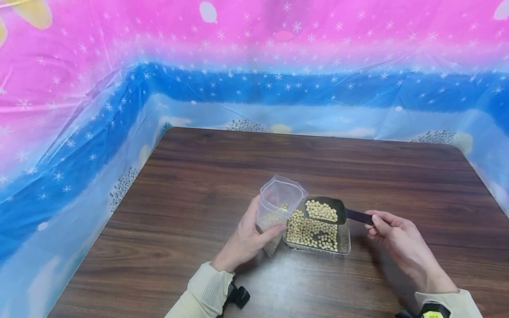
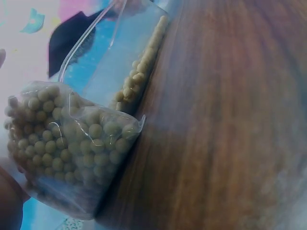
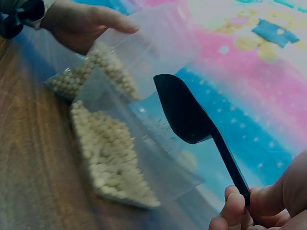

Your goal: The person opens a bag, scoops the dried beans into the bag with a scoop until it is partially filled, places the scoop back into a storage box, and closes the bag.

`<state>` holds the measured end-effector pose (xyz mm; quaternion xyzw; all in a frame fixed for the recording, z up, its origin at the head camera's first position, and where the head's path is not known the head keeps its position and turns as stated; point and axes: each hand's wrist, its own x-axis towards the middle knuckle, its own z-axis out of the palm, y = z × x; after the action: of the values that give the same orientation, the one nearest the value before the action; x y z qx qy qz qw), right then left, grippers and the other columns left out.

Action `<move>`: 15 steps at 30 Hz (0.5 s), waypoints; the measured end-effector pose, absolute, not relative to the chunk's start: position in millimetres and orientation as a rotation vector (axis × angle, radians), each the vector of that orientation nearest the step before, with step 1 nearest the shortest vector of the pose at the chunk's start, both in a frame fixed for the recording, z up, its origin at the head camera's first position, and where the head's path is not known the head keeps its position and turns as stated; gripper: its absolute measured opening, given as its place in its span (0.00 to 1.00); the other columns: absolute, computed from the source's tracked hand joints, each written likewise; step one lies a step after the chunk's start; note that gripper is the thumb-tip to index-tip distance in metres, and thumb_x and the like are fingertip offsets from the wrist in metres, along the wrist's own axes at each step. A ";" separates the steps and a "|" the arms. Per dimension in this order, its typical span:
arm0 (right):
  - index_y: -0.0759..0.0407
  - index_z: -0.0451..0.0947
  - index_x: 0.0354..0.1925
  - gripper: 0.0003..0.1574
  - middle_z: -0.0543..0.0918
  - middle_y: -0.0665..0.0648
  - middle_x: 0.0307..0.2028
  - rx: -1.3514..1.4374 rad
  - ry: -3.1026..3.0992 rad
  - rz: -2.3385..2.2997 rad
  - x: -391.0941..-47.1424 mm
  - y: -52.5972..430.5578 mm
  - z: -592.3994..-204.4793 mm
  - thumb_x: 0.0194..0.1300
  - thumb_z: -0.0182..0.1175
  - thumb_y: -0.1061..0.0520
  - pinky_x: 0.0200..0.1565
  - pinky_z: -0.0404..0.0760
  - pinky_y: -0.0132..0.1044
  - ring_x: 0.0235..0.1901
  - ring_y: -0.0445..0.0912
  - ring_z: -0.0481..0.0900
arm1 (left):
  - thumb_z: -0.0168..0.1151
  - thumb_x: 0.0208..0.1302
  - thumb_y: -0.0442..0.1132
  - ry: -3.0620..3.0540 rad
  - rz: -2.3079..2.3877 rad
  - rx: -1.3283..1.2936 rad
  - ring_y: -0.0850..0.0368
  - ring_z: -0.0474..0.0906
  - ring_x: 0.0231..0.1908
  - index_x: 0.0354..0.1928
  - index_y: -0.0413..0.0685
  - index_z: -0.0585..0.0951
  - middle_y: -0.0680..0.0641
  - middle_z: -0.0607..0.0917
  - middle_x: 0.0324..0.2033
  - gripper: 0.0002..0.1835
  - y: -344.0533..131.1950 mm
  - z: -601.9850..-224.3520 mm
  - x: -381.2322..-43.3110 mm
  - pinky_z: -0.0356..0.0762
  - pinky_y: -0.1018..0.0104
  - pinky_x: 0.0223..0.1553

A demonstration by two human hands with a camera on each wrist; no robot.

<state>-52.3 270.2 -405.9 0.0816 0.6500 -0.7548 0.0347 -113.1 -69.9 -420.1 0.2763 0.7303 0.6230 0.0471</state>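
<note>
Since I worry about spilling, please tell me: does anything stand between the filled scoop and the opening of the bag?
In the head view, only the right edge of the bag itself, next to the tip of the scoop; nothing else is visible between them.

In the head view we get bright, fairly even light that seems to fall from above, with the backdrop (image 1: 278,84) in strong colour and the surface (image 1: 191,190) much darker. A pale patch of glare lies on the surface near the bottom edge, and we see a soft shadow beside the right grip (image 1: 401,247). Our left wrist view is hazier: a milky veil washes out its left side, the surface looks smeared, and small highlights glint along the plastic bag (image 2: 72,143). We find the right wrist view dimmer and slightly soft, the black scoop (image 3: 184,112) almost a silhouette.
</note>
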 end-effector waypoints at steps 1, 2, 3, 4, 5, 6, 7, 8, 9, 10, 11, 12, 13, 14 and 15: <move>0.56 0.79 0.45 0.08 0.80 0.50 0.30 0.253 1.976 -2.349 -52.0 271.4 -402.4 0.72 0.54 0.57 0.36 0.78 0.29 0.29 0.39 0.77 | 0.69 0.60 0.41 2.230 1.900 0.841 0.56 0.76 0.50 0.71 0.60 0.59 0.51 0.76 0.54 0.41 -70.1 -420.0 -112.9 0.78 0.55 0.51; 0.54 0.80 0.44 0.08 0.81 0.50 0.30 0.260 1.966 -2.367 -51.8 272.5 -398.2 0.72 0.55 0.56 0.36 0.78 0.30 0.30 0.39 0.77 | 0.69 0.60 0.41 2.231 1.901 0.841 0.56 0.76 0.50 0.71 0.61 0.59 0.51 0.76 0.54 0.41 -70.2 -419.9 -112.8 0.78 0.55 0.51; 0.53 0.80 0.44 0.08 0.81 0.50 0.31 0.272 1.967 -2.377 -51.8 273.7 -393.3 0.72 0.55 0.55 0.35 0.78 0.30 0.30 0.39 0.77 | 0.69 0.60 0.41 2.233 1.901 0.844 0.56 0.76 0.50 0.71 0.61 0.58 0.51 0.76 0.54 0.41 -70.3 -420.1 -112.8 0.77 0.55 0.51; 0.53 0.80 0.44 0.08 0.81 0.50 0.31 0.279 1.962 -2.392 -51.7 274.6 -388.3 0.71 0.56 0.54 0.36 0.79 0.30 0.31 0.40 0.78 | 0.69 0.60 0.41 2.233 1.903 0.848 0.56 0.76 0.50 0.71 0.61 0.58 0.51 0.76 0.53 0.41 -70.3 -420.3 -112.8 0.77 0.55 0.51; 0.53 0.81 0.44 0.09 0.81 0.50 0.31 0.284 1.960 -2.407 -51.6 275.3 -383.1 0.71 0.56 0.54 0.36 0.79 0.30 0.31 0.40 0.78 | 0.69 0.60 0.41 2.232 1.905 0.852 0.56 0.76 0.50 0.71 0.61 0.58 0.51 0.76 0.53 0.41 -70.4 -420.3 -112.7 0.78 0.55 0.51; 0.53 0.81 0.45 0.09 0.81 0.50 0.32 0.276 1.958 -2.426 -51.7 275.7 -377.9 0.71 0.56 0.53 0.36 0.79 0.30 0.31 0.41 0.78 | 0.69 0.60 0.41 2.231 1.907 0.858 0.56 0.76 0.49 0.71 0.61 0.58 0.51 0.76 0.53 0.41 -70.4 -420.5 -112.8 0.78 0.55 0.51; 0.54 0.81 0.45 0.10 0.80 0.51 0.32 0.258 1.949 -2.455 -51.7 275.6 -372.8 0.71 0.56 0.53 0.36 0.79 0.31 0.32 0.41 0.78 | 0.69 0.60 0.41 2.231 1.910 0.865 0.56 0.76 0.49 0.71 0.61 0.58 0.51 0.76 0.53 0.41 -70.4 -420.6 -112.9 0.78 0.55 0.51; 0.56 0.81 0.46 0.11 0.80 0.51 0.32 0.223 1.933 -2.496 -51.8 275.3 -367.9 0.71 0.56 0.55 0.36 0.79 0.31 0.32 0.41 0.78 | 0.69 0.60 0.41 2.231 1.912 0.875 0.55 0.76 0.49 0.71 0.60 0.58 0.51 0.76 0.53 0.41 -70.2 -420.8 -113.1 0.78 0.55 0.51; 0.58 0.81 0.46 0.11 0.81 0.52 0.32 0.179 1.916 -2.539 -52.0 274.5 -363.2 0.71 0.55 0.56 0.37 0.79 0.31 0.32 0.42 0.78 | 0.69 0.60 0.40 2.231 1.915 0.882 0.55 0.76 0.49 0.71 0.59 0.58 0.50 0.76 0.53 0.41 -70.2 -421.0 -113.2 0.78 0.55 0.51; 0.60 0.81 0.47 0.11 0.80 0.52 0.32 0.127 1.891 -2.583 -52.1 273.1 -358.9 0.71 0.54 0.58 0.37 0.80 0.31 0.33 0.42 0.78 | 0.69 0.60 0.40 2.230 1.918 0.890 0.55 0.76 0.49 0.71 0.59 0.58 0.50 0.76 0.54 0.41 -70.2 -421.1 -113.3 0.78 0.55 0.51; 0.62 0.80 0.47 0.12 0.80 0.53 0.33 0.079 1.869 -2.623 -52.4 271.6 -354.3 0.72 0.53 0.59 0.37 0.80 0.31 0.33 0.42 0.78 | 0.69 0.60 0.40 2.228 1.921 0.898 0.55 0.76 0.49 0.71 0.59 0.58 0.50 0.76 0.54 0.41 -70.0 -421.0 -113.4 0.78 0.56 0.51; 0.64 0.80 0.48 0.12 0.79 0.54 0.33 0.024 1.843 -2.663 -52.7 269.6 -349.8 0.72 0.52 0.61 0.38 0.80 0.31 0.33 0.43 0.77 | 0.69 0.60 0.40 2.228 1.923 0.904 0.55 0.76 0.49 0.71 0.58 0.58 0.50 0.76 0.54 0.41 -69.9 -421.2 -113.5 0.78 0.56 0.51; 0.65 0.79 0.48 0.13 0.80 0.54 0.33 -0.019 1.822 -2.696 -52.7 267.5 -345.3 0.72 0.51 0.62 0.38 0.80 0.31 0.33 0.43 0.78 | 0.69 0.60 0.40 2.227 1.926 0.908 0.55 0.76 0.50 0.71 0.58 0.58 0.50 0.76 0.54 0.41 -69.7 -421.3 -113.5 0.78 0.56 0.51; 0.66 0.79 0.49 0.13 0.80 0.55 0.34 -0.057 1.805 -2.724 -52.6 265.3 -340.8 0.72 0.51 0.64 0.38 0.80 0.31 0.33 0.43 0.78 | 0.69 0.60 0.40 2.231 1.925 0.912 0.55 0.76 0.50 0.71 0.58 0.58 0.50 0.76 0.54 0.41 -69.5 -421.5 -113.7 0.78 0.56 0.51; 0.67 0.78 0.50 0.14 0.80 0.55 0.34 -0.088 1.797 -2.743 -52.5 262.9 -336.3 0.73 0.50 0.65 0.38 0.80 0.31 0.33 0.43 0.78 | 0.69 0.60 0.39 2.233 1.924 0.913 0.55 0.76 0.50 0.71 0.58 0.59 0.50 0.76 0.54 0.41 -69.2 -421.6 -113.8 0.78 0.56 0.51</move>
<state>-52.5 262.9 -336.3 -0.0267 0.5465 -0.8342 -0.0695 -113.8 -69.2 -421.6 0.2958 0.7234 0.6232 0.0278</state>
